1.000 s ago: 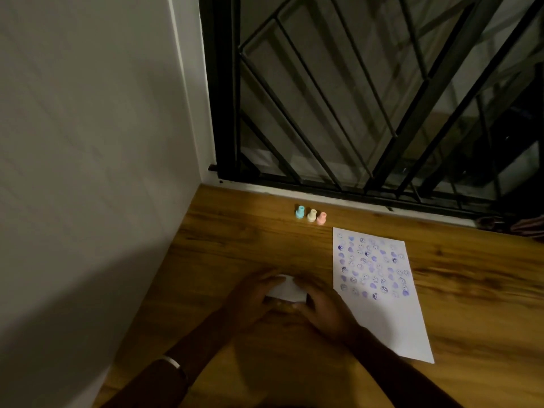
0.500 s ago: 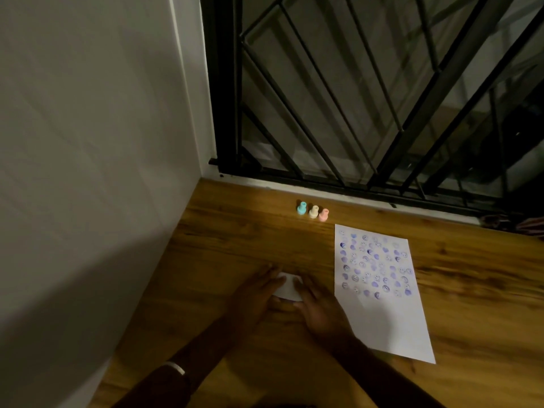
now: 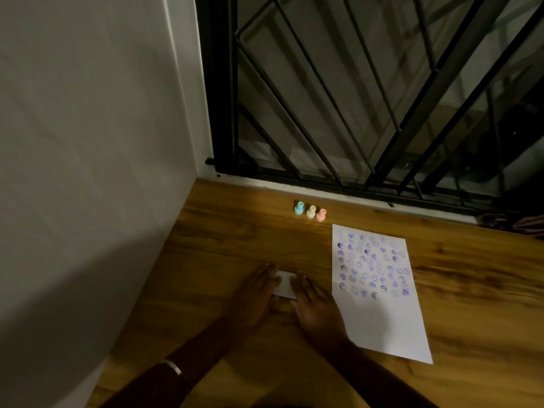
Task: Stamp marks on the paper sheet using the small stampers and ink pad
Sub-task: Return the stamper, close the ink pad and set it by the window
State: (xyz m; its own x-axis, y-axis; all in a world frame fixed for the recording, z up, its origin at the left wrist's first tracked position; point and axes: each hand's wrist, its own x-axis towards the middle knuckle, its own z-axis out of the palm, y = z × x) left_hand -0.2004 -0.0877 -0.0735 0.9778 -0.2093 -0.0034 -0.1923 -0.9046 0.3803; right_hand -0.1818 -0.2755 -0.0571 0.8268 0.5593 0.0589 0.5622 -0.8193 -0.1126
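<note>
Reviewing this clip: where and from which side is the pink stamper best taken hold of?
Pinch the pink stamper by its narrow upper neck, coming from above or its right. It stands upright with a wider base, and the cream stamper crowds its left side.

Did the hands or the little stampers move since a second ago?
Hardly anything moved. Both hands, left hand and right hand, stay on the small white box, and the fingers seem to lie a little flatter on it now. The three stampers and the stamped paper sheet stayed put.
</note>
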